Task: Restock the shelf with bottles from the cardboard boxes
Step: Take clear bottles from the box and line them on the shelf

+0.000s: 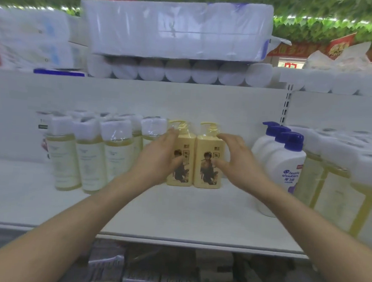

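Two yellow pump bottles (196, 159) upright side by side at the far middle of the white shelf (176, 216), touching each other, each with a printed figure on the label and clear wrap over the pump. Left hand (160, 156) wrapped around the left bottle's left side, fingers curled on its shoulder, thumb across the label. Right hand (236, 159) just beside the right bottle, fingers spread and slightly bent, fingertips near its shoulder and thumb near the label; cannot tell whether touching. Both bare forearms reaching in from the near edge.

To the left, a row of pale clear-liquid bottles (92, 157) with white caps, shrink-wrapped, close against the left hand. To the right, well apart from the yellow pair, a line of white Head & Shoulders pump bottles (286, 166) with blue tops, then more wrapped pale bottles (339, 178) with yellow bands. Above, packs of toilet paper rolls (176, 29) stacked on the upper shelf. Below the near edge, blurred packaged goods (178, 280).
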